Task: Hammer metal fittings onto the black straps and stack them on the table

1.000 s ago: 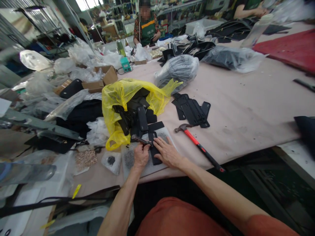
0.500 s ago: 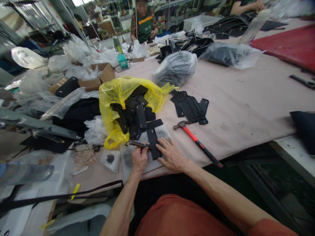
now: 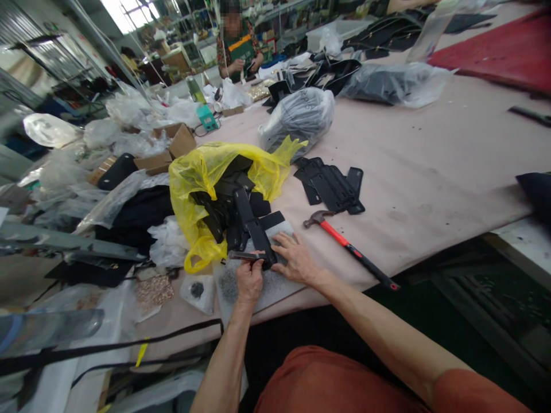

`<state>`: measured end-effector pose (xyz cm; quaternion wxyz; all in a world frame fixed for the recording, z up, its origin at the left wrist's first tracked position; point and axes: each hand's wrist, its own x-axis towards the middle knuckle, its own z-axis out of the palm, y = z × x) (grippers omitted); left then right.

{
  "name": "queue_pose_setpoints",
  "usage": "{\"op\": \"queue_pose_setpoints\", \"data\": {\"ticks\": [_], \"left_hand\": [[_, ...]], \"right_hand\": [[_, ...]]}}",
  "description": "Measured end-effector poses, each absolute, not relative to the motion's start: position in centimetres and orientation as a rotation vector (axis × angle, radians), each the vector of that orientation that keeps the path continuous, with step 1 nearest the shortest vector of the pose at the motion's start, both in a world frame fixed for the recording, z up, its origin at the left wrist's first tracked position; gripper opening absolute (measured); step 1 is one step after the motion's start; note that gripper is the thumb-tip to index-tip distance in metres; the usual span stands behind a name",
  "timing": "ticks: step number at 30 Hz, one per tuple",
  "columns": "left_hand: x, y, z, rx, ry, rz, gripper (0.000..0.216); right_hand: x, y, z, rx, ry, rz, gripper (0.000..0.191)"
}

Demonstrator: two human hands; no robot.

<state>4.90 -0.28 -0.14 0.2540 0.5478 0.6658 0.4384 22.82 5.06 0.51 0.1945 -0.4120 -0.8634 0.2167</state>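
My left hand (image 3: 250,281) is closed on a slim metal tool (image 3: 241,255), whose exact kind I cannot make out. The tool's inner end meets the lower end of a flat black strip (image 3: 260,236). This strip lies slanted over a speckled white board (image 3: 282,284). My right hand (image 3: 298,261) rests palm down with fingers spread, its fingertips beside the strip's right edge. Just beyond is a yellow plastic bag (image 3: 202,163) with several similar black pieces (image 3: 241,203) spilling from its mouth. To the right lies a claw hammer (image 3: 340,240) with a red and black handle.
A loose pile of black pieces (image 3: 331,184) lies beyond the hammer. Left of the board sits a small clear bag of dark bits (image 3: 197,290). A wrapped grey bundle (image 3: 299,117) stands farther back. Across the table, a person (image 3: 239,54) handles something small.
The black strip has shifted away from me toward the yellow bag and slants more. My left hand and its tool stay at the strip's lower end. The camera view has tilted slightly.
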Motion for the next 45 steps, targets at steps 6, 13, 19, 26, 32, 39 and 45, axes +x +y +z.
{"op": "queue_pose_setpoints", "data": {"ticks": [6,13,19,26,32,39,45], "left_hand": [[4.9,-0.2,-0.3,1.566,1.808,1.143,0.022],[5.2,-0.1,-0.3,1.601,1.820,1.113,0.022],[5.4,0.1,-0.1,1.619,1.860,1.077,0.022],[5.9,0.1,-0.6,1.619,1.888,1.077,0.023],[6.2,0.2,-0.7,1.699,1.930,0.986,0.022],[6.3,0.7,-1.5,1.824,1.906,0.950,0.022],[6.3,0.4,-1.6,1.860,1.882,0.992,0.021]], "right_hand": [[23.1,5.4,0.5,-1.142,-2.419,0.664,0.052],[23.2,5.4,0.5,-1.143,-2.394,0.684,0.051],[23.2,5.4,0.6,-1.139,-2.387,0.683,0.048],[23.1,5.3,0.7,-1.144,-2.389,0.666,0.047],[23.1,5.3,0.6,-1.141,-2.388,0.672,0.049],[24.5,5.6,1.8,-1.178,-2.352,0.634,0.038],[32.9,5.5,2.1,-1.759,-2.215,0.267,0.035]]}}
